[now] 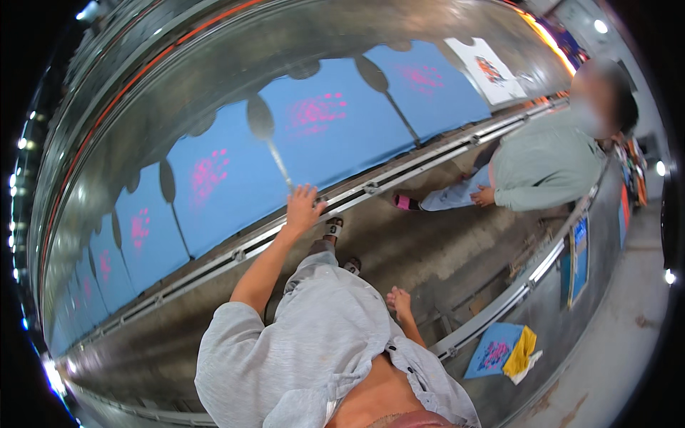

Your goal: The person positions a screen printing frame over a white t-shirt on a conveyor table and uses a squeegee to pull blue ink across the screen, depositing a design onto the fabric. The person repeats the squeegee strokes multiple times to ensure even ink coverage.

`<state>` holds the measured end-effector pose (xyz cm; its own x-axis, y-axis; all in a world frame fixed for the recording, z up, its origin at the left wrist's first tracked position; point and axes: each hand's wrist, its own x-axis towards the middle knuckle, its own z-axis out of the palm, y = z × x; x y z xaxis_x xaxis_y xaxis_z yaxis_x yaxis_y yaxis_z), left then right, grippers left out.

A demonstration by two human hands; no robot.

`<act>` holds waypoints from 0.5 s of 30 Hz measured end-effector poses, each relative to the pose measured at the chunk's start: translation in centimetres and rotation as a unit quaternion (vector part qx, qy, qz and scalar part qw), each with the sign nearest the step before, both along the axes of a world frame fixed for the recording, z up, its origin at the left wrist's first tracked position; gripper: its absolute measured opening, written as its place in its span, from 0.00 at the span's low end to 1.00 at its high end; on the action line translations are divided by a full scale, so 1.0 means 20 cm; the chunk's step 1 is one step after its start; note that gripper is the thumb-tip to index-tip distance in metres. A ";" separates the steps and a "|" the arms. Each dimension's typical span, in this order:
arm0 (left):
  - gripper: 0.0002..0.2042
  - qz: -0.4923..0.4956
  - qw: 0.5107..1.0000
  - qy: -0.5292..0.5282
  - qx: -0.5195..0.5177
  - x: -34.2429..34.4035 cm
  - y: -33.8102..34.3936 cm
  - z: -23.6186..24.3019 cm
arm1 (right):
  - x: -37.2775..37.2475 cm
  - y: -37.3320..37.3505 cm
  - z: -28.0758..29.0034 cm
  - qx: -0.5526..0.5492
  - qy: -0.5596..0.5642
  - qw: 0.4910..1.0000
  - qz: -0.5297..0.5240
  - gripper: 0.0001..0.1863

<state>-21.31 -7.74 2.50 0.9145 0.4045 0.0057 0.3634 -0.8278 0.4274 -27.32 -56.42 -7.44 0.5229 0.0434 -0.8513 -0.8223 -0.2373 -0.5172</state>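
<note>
My left hand (305, 208) reaches to the near metal rail (371, 187) of a long curved printing table, fingers spread. Just beyond it lie light-blue fabric panels (314, 157) with pink speckled prints (317, 114), separated by narrow dark slots with oval heads. My right hand (398, 303) hangs low beside my body with loosely bent fingers apart and nothing visible in it.
A co-worker (542, 164) stands right in the aisle. A white printed piece (485, 68) lies at the table's far end. Behind me, another metal table (542, 328) holds a blue printed piece with yellow cloth (499, 353) and a leaning blue-framed screen (578, 264).
</note>
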 end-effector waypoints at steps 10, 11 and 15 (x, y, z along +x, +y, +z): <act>0.25 0.022 0.984 0.018 -0.176 -0.67 0.04 0.27 | -0.18 -0.04 -0.17 -0.056 0.058 0.993 0.089 0.17; 0.25 0.023 0.982 0.021 -0.184 -0.70 0.08 0.27 | -0.14 0.01 -0.16 -0.054 0.046 0.995 0.073 0.14; 0.24 0.010 0.981 0.024 -0.190 -0.71 0.24 0.29 | 0.05 0.06 -0.18 0.033 0.014 0.999 0.019 0.11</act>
<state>-35.57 -3.00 8.33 0.9017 0.3871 -0.1925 0.4057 -0.6041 0.6859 -26.31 -55.20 -11.02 0.4965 0.1195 -0.8597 -0.8270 -0.2357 -0.5104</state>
